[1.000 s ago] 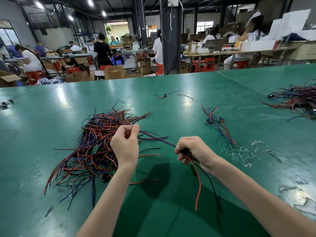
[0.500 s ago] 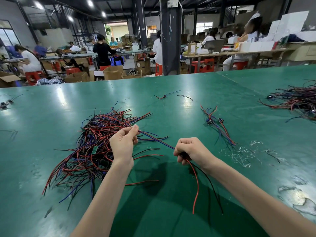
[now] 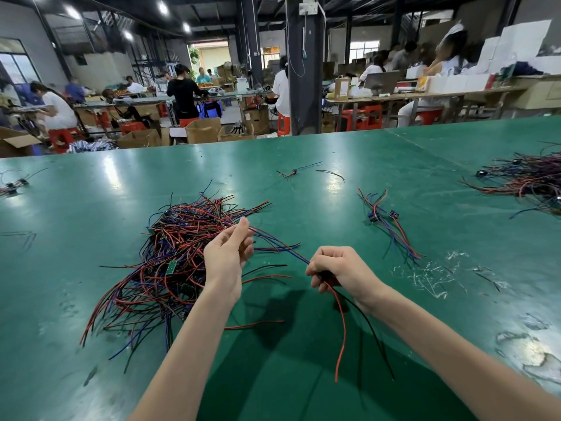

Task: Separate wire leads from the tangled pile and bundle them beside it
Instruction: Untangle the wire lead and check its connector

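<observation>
Pile (image 3: 170, 256) of tangled red, black and blue wire lies on the green table (image 3: 303, 183), left of centre. My left hand (image 3: 226, 256), over its right edge, pinches one lead (image 3: 282, 249) between thumb and forefinger. My right hand (image 3: 340, 270) has fingers clamped on the same lead, red and black tails hanging below. Separated leads (image 3: 391, 226) lie further right, well apart.

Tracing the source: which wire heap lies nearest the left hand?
The big tangled pile just beyond the left hand; the small bundle and the far-right heap lie well away.
</observation>
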`<state>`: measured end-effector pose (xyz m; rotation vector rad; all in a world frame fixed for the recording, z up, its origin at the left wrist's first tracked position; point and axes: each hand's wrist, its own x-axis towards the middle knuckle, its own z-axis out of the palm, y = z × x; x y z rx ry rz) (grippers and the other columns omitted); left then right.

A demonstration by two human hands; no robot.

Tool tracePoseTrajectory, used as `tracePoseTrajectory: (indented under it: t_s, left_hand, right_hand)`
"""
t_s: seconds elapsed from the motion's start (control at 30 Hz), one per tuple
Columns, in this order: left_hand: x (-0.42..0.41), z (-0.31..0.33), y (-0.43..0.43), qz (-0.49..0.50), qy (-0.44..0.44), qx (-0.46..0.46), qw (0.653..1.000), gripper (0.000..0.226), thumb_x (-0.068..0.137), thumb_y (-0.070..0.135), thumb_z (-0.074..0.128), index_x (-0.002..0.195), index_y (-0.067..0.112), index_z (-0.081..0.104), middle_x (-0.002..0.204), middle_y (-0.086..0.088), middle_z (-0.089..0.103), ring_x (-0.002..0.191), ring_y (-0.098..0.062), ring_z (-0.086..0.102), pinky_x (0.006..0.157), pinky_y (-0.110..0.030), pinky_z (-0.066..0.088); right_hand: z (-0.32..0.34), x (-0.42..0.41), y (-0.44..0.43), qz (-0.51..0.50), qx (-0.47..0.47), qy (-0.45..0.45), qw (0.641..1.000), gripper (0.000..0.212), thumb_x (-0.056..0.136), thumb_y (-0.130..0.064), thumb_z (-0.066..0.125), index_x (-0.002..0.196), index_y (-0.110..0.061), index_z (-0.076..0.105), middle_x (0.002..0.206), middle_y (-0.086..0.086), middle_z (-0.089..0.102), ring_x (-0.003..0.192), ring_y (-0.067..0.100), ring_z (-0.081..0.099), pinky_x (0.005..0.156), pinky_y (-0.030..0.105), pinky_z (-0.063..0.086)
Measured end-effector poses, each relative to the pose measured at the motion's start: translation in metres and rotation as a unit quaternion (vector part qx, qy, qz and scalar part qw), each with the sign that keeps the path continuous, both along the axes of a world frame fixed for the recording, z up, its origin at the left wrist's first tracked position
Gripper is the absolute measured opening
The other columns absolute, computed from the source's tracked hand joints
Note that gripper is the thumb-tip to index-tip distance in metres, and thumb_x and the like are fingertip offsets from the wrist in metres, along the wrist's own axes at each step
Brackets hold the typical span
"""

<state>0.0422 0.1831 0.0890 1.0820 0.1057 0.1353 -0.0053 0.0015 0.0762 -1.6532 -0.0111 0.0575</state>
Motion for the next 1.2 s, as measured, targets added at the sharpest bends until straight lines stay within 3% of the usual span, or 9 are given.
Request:
tracePoseTrajectory:
  t_s: [0.1,0.2,0.3,0.4,0.63,0.83,0.97,1.2]
  left_hand:
    - [-0.006,0.0,-0.01,-0.082,0.013,-0.012,0.997,0.022,0.08,0.029,0.067,0.089,0.009,0.063,0.075,0.002,0.067,0.061,-0.006,0.056,0.055,-0.014,0.05]
    - [-0.017,-0.008,-0.027,-0.174,-0.003,0.071,0.982,0.024,0.074,0.027,0.068,0.089,0.009,0.066,0.08,0.001,0.067,0.064,-0.006,0.053,0.058,-0.014,0.047]
    - [-0.025,-0.019,-0.04,-0.217,-0.03,0.145,0.965,0.012,0.079,0.018,0.067,0.086,0.01,0.072,0.072,0.0,0.068,0.062,-0.007,0.052,0.059,-0.012,0.044]
    - [-0.025,-0.024,-0.041,-0.216,-0.049,0.164,0.961,0.009,0.083,0.013,0.066,0.082,0.009,0.073,0.064,0.001,0.066,0.055,-0.004,0.05,0.055,-0.011,0.042]
    - [-0.024,-0.022,-0.039,-0.178,-0.052,0.142,0.972,0.013,0.065,0.025,0.075,0.069,0.012,0.076,0.067,-0.004,0.069,0.053,-0.007,0.049,0.056,-0.015,0.044]
    - [-0.015,-0.014,-0.032,-0.084,-0.028,0.071,0.994,0.016,0.077,0.01,0.072,0.061,0.012,0.071,0.057,0.002,0.062,0.047,-0.006,0.046,0.051,-0.015,0.043]
    - [-0.006,-0.007,-0.013,-0.003,-0.029,0.037,0.999,0.014,0.082,0.006,0.069,0.069,0.01,0.067,0.055,0.004,0.063,0.046,-0.005,0.048,0.049,-0.014,0.043]
    - [0.005,-0.004,0.007,0.096,-0.031,0.048,0.994,0.013,0.083,0.009,0.07,0.071,0.013,0.068,0.051,0.011,0.061,0.047,0.0,0.05,0.053,-0.016,0.044]
  right_hand:
    - [0.001,0.0,0.002,-0.009,0.02,-0.013,1.0,0.027,0.082,0.002,0.055,0.059,-0.009,0.062,0.052,0.009,0.061,0.043,0.013,0.053,0.046,0.018,0.044]
    - [0.002,-0.001,0.003,-0.025,0.025,-0.02,0.999,0.026,0.083,0.001,0.054,0.061,-0.008,0.061,0.052,0.008,0.061,0.041,0.014,0.052,0.044,0.018,0.041]
    - [0.003,-0.002,0.004,-0.032,0.027,-0.027,0.999,0.024,0.085,0.002,0.052,0.063,-0.006,0.058,0.05,0.007,0.06,0.04,0.013,0.051,0.044,0.018,0.041]
    - [0.004,-0.003,0.005,-0.028,0.033,-0.024,0.999,0.024,0.085,0.004,0.052,0.063,-0.006,0.057,0.049,0.007,0.059,0.039,0.011,0.051,0.043,0.016,0.041]
    - [0.007,-0.005,0.006,-0.021,0.042,-0.025,0.999,0.026,0.086,0.0,0.053,0.062,-0.008,0.059,0.052,0.007,0.06,0.043,0.013,0.052,0.046,0.018,0.043]
    - [0.005,-0.006,0.008,-0.03,0.016,-0.048,0.998,0.021,0.083,-0.001,0.058,0.063,-0.008,0.061,0.054,0.008,0.062,0.044,0.013,0.053,0.047,0.019,0.043]
    - [0.003,-0.006,0.009,-0.015,-0.005,-0.053,0.998,0.023,0.081,-0.003,0.059,0.061,-0.013,0.062,0.056,0.009,0.064,0.048,0.015,0.054,0.052,0.024,0.044]
    - [0.004,-0.01,0.01,0.006,-0.027,-0.062,0.998,0.023,0.079,-0.005,0.06,0.059,-0.016,0.062,0.056,0.007,0.064,0.051,0.016,0.056,0.057,0.03,0.045]
